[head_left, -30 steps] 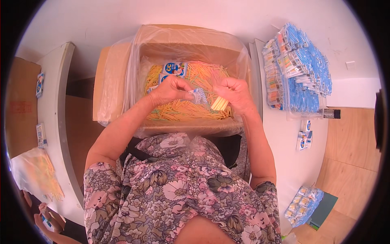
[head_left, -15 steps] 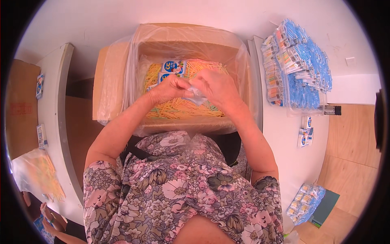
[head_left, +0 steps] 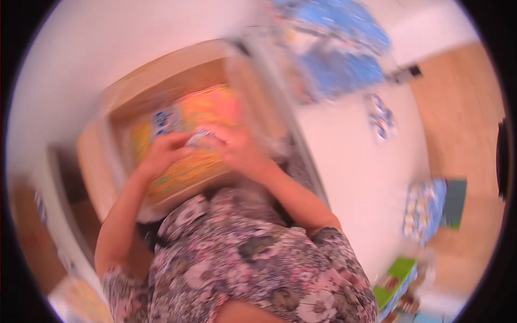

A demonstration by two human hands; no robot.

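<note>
My left hand [head_left: 166, 153] and my right hand [head_left: 242, 153] meet over an open cardboard box [head_left: 89, 161]. Between their fingertips is a small clear and white plastic packet [head_left: 200, 137], which both pinch; motion smears its details. Below them in the box lie many thin yellow, orange and pink sticks [head_left: 186, 175]. A few blue-and-white printed packets [head_left: 163, 123] rest on the sticks, left of my hands. A clear plastic liner [head_left: 256, 102] hangs over the box's sides.
Right of the box, a white table [head_left: 350, 161] carries a blurred pile of blue-patterned packets [head_left: 344, 70] and some small loose packets [head_left: 381, 118]. Farther right sit a blue packet bundle [head_left: 423, 212], a dark green panel [head_left: 455, 202] and a bright green package [head_left: 396, 280].
The whole view has swung: the box now appears tilted and farther left, and more of the right side shows. My hands still hold the packet over the box.
</note>
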